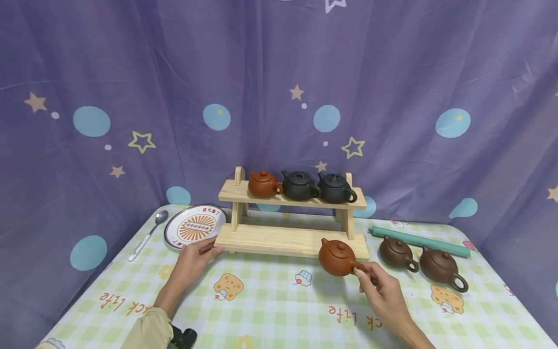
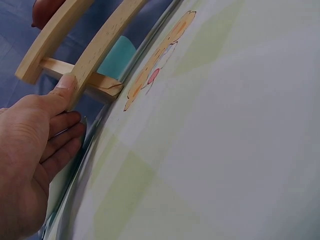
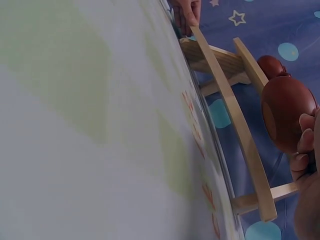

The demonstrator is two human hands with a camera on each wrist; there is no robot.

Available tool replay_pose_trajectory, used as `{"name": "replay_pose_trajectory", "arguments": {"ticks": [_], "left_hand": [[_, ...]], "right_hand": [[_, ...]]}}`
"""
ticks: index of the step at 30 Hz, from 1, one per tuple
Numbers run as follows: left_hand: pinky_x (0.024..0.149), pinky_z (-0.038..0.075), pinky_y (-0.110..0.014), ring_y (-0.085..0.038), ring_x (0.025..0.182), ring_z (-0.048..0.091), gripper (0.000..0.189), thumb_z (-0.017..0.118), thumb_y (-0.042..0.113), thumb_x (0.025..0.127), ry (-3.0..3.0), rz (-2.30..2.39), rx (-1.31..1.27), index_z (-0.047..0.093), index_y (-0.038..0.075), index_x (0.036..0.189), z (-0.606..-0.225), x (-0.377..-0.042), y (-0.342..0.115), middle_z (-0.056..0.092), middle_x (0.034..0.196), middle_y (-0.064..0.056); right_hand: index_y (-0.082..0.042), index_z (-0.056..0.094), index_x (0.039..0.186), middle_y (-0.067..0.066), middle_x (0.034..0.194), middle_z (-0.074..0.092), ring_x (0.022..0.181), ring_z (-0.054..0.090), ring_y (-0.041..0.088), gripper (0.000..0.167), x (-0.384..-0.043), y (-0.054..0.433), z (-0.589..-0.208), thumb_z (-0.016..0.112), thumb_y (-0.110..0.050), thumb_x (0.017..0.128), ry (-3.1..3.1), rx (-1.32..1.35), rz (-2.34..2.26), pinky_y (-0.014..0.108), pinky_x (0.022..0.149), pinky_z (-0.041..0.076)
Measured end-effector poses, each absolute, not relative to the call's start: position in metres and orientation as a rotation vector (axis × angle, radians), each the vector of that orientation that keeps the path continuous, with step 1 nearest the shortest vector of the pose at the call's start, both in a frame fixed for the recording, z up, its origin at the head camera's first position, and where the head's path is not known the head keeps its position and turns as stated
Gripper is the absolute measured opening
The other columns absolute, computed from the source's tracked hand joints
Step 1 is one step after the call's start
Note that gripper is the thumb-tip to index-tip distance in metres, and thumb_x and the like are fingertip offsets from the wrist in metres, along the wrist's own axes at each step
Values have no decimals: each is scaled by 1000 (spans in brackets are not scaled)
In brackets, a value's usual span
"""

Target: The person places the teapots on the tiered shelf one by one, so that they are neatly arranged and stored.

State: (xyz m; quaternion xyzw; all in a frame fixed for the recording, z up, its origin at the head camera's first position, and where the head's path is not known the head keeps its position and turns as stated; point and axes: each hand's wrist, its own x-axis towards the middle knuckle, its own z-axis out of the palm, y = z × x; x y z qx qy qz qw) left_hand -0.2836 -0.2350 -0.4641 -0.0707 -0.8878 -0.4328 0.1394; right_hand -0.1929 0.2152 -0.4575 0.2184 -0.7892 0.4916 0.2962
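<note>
In the head view my right hand [image 1: 383,293] pinches the handle of a reddish-brown teapot [image 1: 336,258], its spout pointing up and left. The pot is held in front of the lower shelf of a two-tier wooden rack [image 1: 270,237], overlapping the board's right part. My left hand [image 1: 193,261] grips the left end of that lower board; its thumb lies on the wood in the left wrist view. Along the upper shelf stand another reddish-brown teapot [image 1: 263,185] and two black teapots, one in the middle [image 1: 299,186] and one at the right [image 1: 334,189].
Two dark brown teapots, a nearer one [image 1: 439,265] and a farther one [image 1: 396,253], sit right of the rack before a green rod [image 1: 423,242]. Left of it are a patterned plate [image 1: 174,228] and a spoon [image 1: 148,238]. A purple curtain [image 1: 270,63] hangs behind the table.
</note>
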Motion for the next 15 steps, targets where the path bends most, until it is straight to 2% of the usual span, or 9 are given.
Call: {"name": "replay_pose_trajectory", "arguments": {"ticks": [3, 10, 15], "left_hand": [[96, 57, -45, -30, 109, 72, 50, 75, 28, 98, -2568, -1253, -200, 65, -4, 135, -464, -283, -235, 72, 121, -18], [96, 56, -45, -30, 109, 72, 50, 75, 27, 98, -2575, -1256, -190, 64, -4, 136, -464, -283, -235, 72, 121, -18], [95, 57, -45, -30, 108, 73, 49, 75, 27, 98, -2575, -1253, -198, 65, -3, 136, -464, -284, -235, 73, 121, -18]], "right_hand": [[-7, 68, 102, -4, 67, 59, 52, 55, 16, 22, -196, 212, -456, 65, 13, 96, -2101, 583, 1339, 18, 39, 37], [-7, 69, 103, -6, 67, 58, 49, 45, 5, 19, -203, 204, -453, 64, 10, 98, -2099, 580, 1406, 20, 36, 35], [-5, 69, 102, -3, 66, 59, 51, 49, 8, 20, -211, 198, -455, 64, 13, 96, -2071, 609, 1406, 18, 39, 37]]}}
